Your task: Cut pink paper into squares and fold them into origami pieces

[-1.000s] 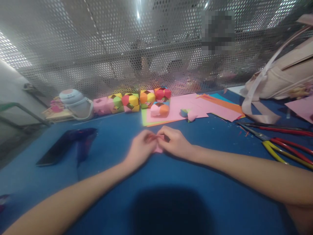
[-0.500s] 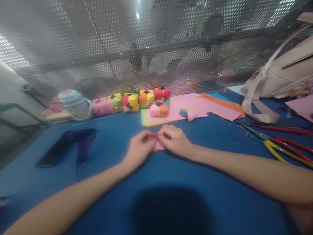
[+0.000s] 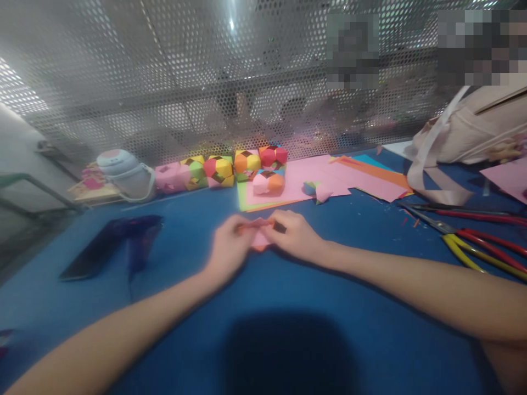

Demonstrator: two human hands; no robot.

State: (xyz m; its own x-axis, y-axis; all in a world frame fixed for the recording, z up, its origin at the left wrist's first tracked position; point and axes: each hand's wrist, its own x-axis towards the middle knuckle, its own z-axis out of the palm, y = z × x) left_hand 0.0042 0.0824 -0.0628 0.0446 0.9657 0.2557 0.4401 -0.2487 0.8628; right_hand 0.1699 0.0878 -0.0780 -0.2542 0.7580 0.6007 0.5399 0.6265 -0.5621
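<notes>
A small folded piece of pink paper [image 3: 260, 237] is held just above or on the blue table, near its middle. My left hand [image 3: 231, 242] pinches its left side, with thumb and fingers closed. On the right side, my right hand [image 3: 294, 233] grips the paper in the same way. Beyond the hands, a folded paper ball [image 3: 268, 182] in pink, orange and blue rests on pink sheets [image 3: 304, 174]. A smaller folded paper piece [image 3: 317, 191] in green, blue and pink lies to its right.
Several colourful paper balls [image 3: 219, 171] line the back beside a white lidded bottle [image 3: 125, 174]. At left lie a dark phone [image 3: 88, 258] and a blurred hot-glue gun [image 3: 140, 236]. Scissors [image 3: 447, 227] and a pale bag [image 3: 465, 129] are at right. A perforated metal panel [image 3: 181, 99] stands behind.
My left hand has shifted slightly left, away from the right one. More of the pink paper now shows between them. The right hand has barely moved.
</notes>
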